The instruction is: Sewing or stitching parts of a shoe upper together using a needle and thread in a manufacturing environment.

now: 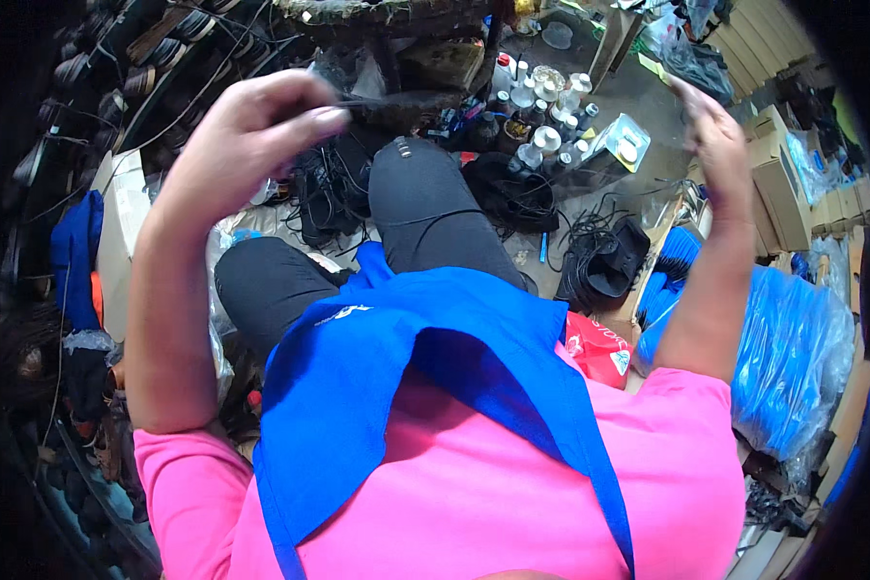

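My left hand is raised at the upper left, thumb and fingers pinched together. A dark, thin piece runs out from its fingertips toward the right; against the dark background its kind cannot be made out. Far to the right, my right hand is lifted at about the same height, blurred by motion, with its fingers drawn together. A small yellow-green strip shows just past its fingertips; whether the hand holds it is unclear. Between and below the hands, a blue apron lies over my lap and chest.
Several bottles with white caps stand ahead on the floor. Black shoes with loose laces lie nearby. At right are a plastic-wrapped blue bundle and a cardboard box. Shoes fill racks at left; a worn bench stands ahead.
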